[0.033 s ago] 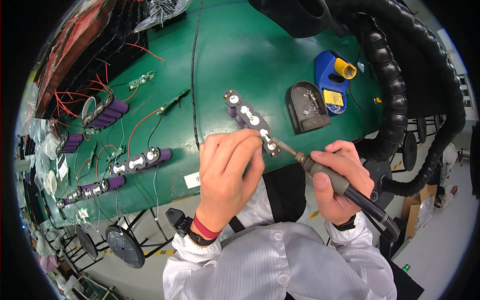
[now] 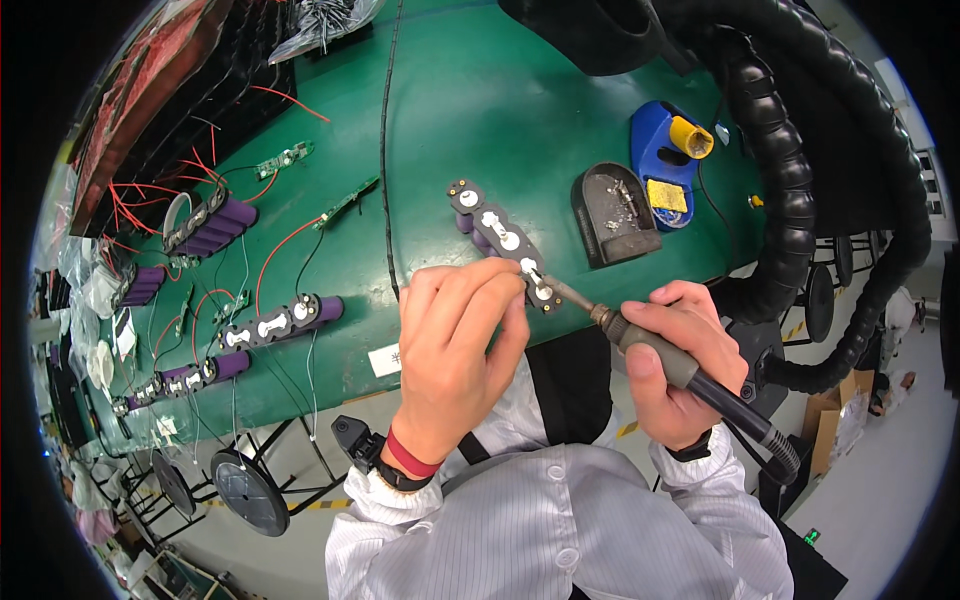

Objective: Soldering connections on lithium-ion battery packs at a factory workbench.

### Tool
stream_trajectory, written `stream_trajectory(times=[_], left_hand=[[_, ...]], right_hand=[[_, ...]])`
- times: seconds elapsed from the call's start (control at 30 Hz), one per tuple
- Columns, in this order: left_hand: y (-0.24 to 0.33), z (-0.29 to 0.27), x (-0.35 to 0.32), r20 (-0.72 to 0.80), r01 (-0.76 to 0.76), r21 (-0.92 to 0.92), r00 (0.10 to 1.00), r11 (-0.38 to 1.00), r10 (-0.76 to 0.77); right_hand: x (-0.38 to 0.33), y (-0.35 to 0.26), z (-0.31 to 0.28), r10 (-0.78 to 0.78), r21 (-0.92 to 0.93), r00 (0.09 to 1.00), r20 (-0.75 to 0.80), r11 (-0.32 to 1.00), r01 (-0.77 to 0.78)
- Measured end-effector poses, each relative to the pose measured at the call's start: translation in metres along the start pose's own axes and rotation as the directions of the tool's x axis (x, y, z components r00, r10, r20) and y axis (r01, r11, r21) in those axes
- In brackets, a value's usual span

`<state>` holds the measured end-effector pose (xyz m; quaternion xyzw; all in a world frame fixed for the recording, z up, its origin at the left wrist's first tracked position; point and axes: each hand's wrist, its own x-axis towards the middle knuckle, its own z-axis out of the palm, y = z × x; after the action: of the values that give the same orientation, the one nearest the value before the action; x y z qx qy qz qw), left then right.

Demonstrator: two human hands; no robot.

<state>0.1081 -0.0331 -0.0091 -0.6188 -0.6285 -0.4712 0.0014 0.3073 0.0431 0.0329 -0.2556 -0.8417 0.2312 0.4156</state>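
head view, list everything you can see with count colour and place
battery pack: one, purple cells in a black holder, table centre, near end under both hands
soldering iron: one, grey handle, tip on the pack
iron stand: one, blue with yellow sponge, upper right
black tray: one, left of the stand
other packs: several, purple, left side
circuit boards: two, green, upper left
table: one, green
hose: one, black, ribbed, right
left hand: on the pack
right hand: gripping the iron
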Motion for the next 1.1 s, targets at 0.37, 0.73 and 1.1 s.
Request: stream_trajectory(times=[0.37, 0.73, 1.1], left_hand=[[-0.0018, 0.0022, 0.0022, -0.008, -0.012, -0.013, 1.000, 1.000, 0.012], [-0.0033, 0.0037, 0.0013, -0.031, 0.006, -0.075, 0.999, 0.997, -0.008], [-0.0018, 0.0038, 0.0013, -0.024, 0.017, -0.082, 1.000, 0.996, -0.019]], right_hand=[[0.0012, -0.0008, 0.0008, -0.003, -0.027, 1.000, 0.013, 1.000, 0.004], [0.0051, -0.0048, 0.0010, -0.003, -0.054, 0.999, 0.034, 0.999, 0.005], [0.0038, -0.0051, 0.0024, 0.004, -0.051, 1.000, 0.009, 0.999, -0.004]])
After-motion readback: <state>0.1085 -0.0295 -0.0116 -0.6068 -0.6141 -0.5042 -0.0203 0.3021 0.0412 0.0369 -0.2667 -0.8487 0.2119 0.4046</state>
